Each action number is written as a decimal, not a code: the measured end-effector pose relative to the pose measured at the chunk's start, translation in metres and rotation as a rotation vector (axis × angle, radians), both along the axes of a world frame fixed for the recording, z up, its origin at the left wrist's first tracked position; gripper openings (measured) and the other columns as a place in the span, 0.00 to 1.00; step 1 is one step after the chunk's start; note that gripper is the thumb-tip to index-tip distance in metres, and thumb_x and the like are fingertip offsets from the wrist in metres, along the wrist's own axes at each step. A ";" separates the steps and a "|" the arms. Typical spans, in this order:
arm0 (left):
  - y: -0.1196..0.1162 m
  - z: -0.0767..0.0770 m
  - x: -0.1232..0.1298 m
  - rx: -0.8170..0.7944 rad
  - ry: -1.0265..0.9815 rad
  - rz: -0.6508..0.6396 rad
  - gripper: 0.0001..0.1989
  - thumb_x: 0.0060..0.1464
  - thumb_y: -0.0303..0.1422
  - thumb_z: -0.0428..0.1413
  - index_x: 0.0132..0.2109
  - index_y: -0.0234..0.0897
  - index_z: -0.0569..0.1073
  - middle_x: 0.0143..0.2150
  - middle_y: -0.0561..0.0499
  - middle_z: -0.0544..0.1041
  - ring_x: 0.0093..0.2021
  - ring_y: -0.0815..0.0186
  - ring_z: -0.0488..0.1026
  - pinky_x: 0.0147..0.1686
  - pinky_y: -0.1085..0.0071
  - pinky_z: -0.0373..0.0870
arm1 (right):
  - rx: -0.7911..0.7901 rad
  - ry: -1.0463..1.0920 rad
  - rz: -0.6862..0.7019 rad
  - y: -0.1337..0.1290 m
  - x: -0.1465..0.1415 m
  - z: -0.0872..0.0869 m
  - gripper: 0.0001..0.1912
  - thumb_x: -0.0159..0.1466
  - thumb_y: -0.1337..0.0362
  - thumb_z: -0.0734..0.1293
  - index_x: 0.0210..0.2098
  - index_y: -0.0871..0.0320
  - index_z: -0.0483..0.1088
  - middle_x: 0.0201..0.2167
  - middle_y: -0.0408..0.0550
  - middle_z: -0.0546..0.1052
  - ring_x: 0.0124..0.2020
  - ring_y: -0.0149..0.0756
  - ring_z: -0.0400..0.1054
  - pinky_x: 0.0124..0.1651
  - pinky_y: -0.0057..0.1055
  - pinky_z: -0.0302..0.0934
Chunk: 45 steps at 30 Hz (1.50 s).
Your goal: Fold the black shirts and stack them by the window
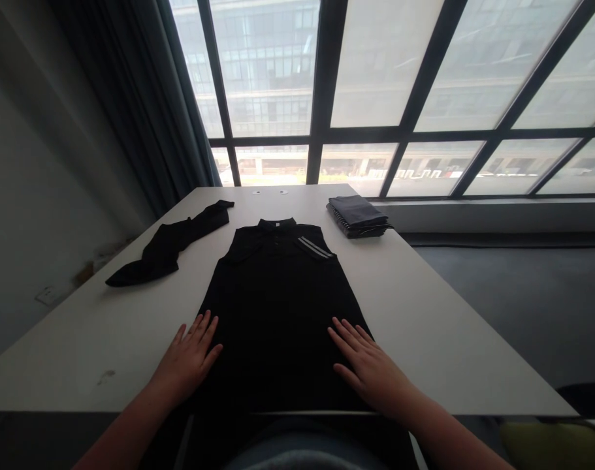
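A black polo shirt [277, 300] lies spread on the white table, its collar at the far end. Both sleeves are folded inward over the front; the one on the right shows two pale stripes. My left hand [189, 358] rests flat along the shirt's left edge, fingers stretched. On the right edge lies my right hand [363, 365], also flat with its fingers extended. Neither hand grips the fabric. The shirt's lower end reaches the near table edge.
Another black garment [167, 248] lies crumpled along the left side of the white table [424, 339]. A stack of folded dark clothes [358, 215] sits at the far right. Behind the table are large windows [268, 72] and a dark curtain [145, 98].
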<state>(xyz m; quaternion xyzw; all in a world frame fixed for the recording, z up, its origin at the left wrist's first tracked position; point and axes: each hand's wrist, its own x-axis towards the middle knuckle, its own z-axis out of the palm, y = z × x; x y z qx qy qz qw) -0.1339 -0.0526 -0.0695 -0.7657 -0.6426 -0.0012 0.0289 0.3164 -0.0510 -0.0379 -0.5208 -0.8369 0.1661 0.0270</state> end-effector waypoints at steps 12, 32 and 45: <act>0.028 0.016 0.072 -0.025 -0.085 -0.034 0.34 0.73 0.49 0.44 0.77 0.36 0.59 0.79 0.41 0.52 0.78 0.48 0.51 0.74 0.44 0.55 | 0.074 0.001 -0.050 0.017 -0.038 0.000 0.39 0.75 0.46 0.59 0.80 0.53 0.49 0.78 0.45 0.38 0.81 0.47 0.35 0.82 0.53 0.40; -0.040 -0.030 -0.009 0.182 -0.008 0.312 0.37 0.66 0.48 0.43 0.72 0.27 0.66 0.75 0.33 0.61 0.76 0.42 0.56 0.72 0.41 0.57 | 0.068 -0.064 -0.112 0.020 -0.031 -0.019 0.42 0.73 0.38 0.56 0.80 0.49 0.47 0.77 0.39 0.37 0.81 0.47 0.35 0.82 0.56 0.38; -0.071 0.022 -0.003 0.069 -0.511 0.434 0.16 0.67 0.43 0.44 0.48 0.41 0.71 0.48 0.42 0.83 0.47 0.53 0.81 0.44 0.60 0.75 | 0.043 -0.254 -0.048 0.052 -0.058 0.045 0.30 0.71 0.49 0.63 0.69 0.52 0.71 0.69 0.54 0.66 0.69 0.54 0.63 0.70 0.52 0.60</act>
